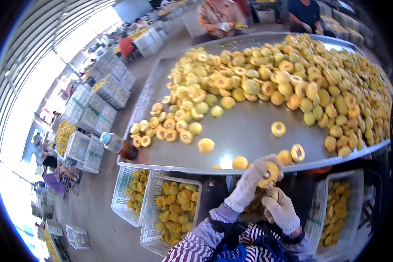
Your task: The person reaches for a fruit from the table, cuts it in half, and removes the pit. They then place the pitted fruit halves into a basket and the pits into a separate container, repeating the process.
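Observation:
My left hand (254, 181), in a pale knit glove, is closed around a yellow fruit (270, 174) just off the near edge of the metal table (240, 121). Below it my right hand (281, 210), also gloved, is closed close to the fruit's lower side. A small dark thing shows between its fingertips, too small to make out. Halved and whole yellow fruits (292, 81) are heaped over the table's far and right parts. A cut half with its pit (298, 153) and another fruit (284, 157) lie by the near edge, beside my left hand.
White crates of fruit (143, 218) stand below the table at left, another crate (356, 196) at right. A bottle of dark liquid (118, 146) lies at the table's left corner. Two people (216, 19) (305, 15) sit across the table. Stacked crates (89, 107) fill the left background.

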### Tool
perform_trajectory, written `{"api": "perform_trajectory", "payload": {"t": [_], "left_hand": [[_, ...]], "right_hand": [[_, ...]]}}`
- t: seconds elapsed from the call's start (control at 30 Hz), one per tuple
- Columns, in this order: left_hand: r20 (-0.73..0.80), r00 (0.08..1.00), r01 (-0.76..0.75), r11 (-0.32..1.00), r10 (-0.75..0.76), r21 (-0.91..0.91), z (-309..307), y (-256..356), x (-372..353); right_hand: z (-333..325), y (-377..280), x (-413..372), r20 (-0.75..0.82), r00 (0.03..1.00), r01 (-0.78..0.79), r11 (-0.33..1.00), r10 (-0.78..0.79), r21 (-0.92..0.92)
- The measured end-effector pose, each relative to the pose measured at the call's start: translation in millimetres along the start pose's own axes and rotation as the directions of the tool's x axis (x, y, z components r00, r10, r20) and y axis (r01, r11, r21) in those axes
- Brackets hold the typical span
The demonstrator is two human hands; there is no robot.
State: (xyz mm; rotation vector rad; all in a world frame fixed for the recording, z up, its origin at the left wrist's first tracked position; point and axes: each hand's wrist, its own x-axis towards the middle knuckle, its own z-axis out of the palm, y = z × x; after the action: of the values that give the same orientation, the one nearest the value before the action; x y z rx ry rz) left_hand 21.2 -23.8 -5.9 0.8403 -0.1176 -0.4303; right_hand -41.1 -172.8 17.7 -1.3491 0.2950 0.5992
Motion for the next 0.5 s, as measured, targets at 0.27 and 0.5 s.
{"api": "perform_trajectory", "payload": {"t": [0.27,0.5], "left_hand": [[-0.267,0.963,0.051,0.996,-0.028,0.079,7.2,0.7,-16.1],[-0.220,0.975,0.003,0.987,0.033,0.162,18.9,-0.5,-29.4]], "right_hand": [[-0.3,8.3,-4.4,-0.016,0.996,0.078,0.934,-0.089,-0.350],[3.5,10.1,-7.3,-0.014,0.984,0.151,0.871,-0.178,-0.468]]}}
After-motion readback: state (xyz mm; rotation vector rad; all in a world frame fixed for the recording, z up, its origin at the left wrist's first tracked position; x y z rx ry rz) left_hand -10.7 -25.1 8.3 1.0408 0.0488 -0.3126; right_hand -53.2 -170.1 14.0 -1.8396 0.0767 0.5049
